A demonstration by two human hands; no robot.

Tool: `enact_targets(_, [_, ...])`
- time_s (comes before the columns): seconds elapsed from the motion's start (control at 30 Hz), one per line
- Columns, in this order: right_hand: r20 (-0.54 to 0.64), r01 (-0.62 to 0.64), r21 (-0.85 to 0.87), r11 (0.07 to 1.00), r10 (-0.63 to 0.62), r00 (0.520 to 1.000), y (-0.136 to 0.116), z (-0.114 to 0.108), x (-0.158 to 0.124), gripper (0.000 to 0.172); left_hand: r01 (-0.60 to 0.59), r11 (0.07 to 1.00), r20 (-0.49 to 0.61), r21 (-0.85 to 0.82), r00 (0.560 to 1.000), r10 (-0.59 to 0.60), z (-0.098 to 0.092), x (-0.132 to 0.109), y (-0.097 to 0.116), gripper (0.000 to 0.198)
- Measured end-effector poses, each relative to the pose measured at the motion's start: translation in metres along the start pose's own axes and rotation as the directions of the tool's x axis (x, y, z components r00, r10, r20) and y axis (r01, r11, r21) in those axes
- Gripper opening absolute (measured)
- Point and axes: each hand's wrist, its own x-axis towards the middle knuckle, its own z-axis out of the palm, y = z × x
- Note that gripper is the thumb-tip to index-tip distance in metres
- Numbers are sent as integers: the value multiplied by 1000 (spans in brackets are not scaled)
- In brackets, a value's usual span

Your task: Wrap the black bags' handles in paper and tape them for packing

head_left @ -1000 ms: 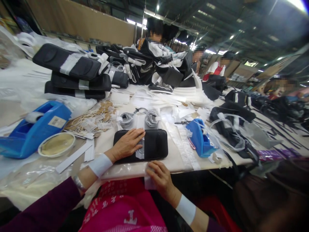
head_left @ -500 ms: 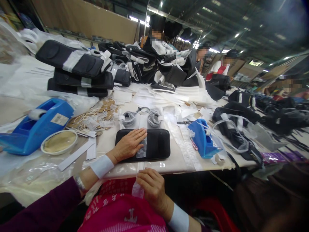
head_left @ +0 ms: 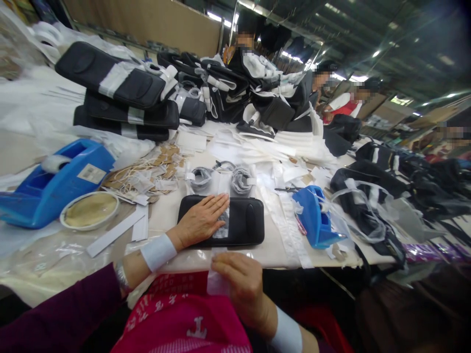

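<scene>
My left hand (head_left: 200, 220) lies flat, fingers stretched out, on a black flat case (head_left: 245, 228) near the table's front edge. Under and beside its fingers a translucent band (head_left: 222, 225) crosses the case's middle. Below the case, my right hand (head_left: 241, 284) pinches a whitish translucent strip (head_left: 217, 283) that hangs over the table edge; where the strip's upper end leads is hard to see. Just behind the case lie two wrapped coils, a left coil (head_left: 201, 179) and a right coil (head_left: 242, 181), with a pale sheet between them.
Blue tape dispensers stand at left (head_left: 55, 184) and right (head_left: 316, 215). A shallow round bowl (head_left: 89, 211) and paper strips (head_left: 117, 230) lie at left. Banded black cases (head_left: 147, 113) are stacked behind; black bags (head_left: 364, 196) lie at right. Other people (head_left: 344, 105) stand far back.
My view has shifted slightly. The right hand's grip on the strip has turned a little, and the hand looks slightly farther right. The left hand stays flat on the case.
</scene>
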Motion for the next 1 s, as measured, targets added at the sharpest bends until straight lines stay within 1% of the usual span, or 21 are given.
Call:
enact_targets(0.07, [9, -33, 0, 999, 33, 999, 13, -5, 27, 27, -5, 1000, -13, 7, 1000, 5, 2, -1, -1, 59])
enact_targets(0.17, [22, -42, -50, 998, 44, 999, 39, -5, 61, 26, -15, 1000, -49, 9, 999, 16, 8, -5, -2, 56])
enact_targets(0.23, [25, -54, -93, 994, 57, 998, 55, -1, 76, 22, -34, 999, -67, -15, 997, 33, 10, -9, -3, 54])
enact_targets(0.3, [36, -91, -110, 990, 95, 995, 68, 2, 86, 19, -59, 996, -69, -64, 996, 55, 10, -14, -4, 49])
enact_targets(0.47, [103, -152, -87, 985, 161, 982, 89, 5, 94, 18, -84, 979, -59, -187, 996, 74, 1, -30, -2, 37])
enact_targets(0.6, [118, -196, -114, 974, 209, 971, 99, 10, 93, 18, -95, 966, -50, -239, 995, 86, -5, -41, -1, 38])
enact_targets(0.77, [119, -222, -218, 950, 251, 961, 102, 16, 92, 18, -122, 952, -57, -281, 992, 110, -9, -45, 0, 41])
enact_targets(0.9, [110, -225, -290, 930, 266, 958, 101, 18, 93, 19, -120, 947, -67, -298, 992, 104, -1, -50, -3, 44])
enact_targets(1.0, [120, -215, -331, 919, 267, 956, 103, 18, 94, 17, -87, 952, -87, -293, 994, 65, 9, -54, -5, 41])
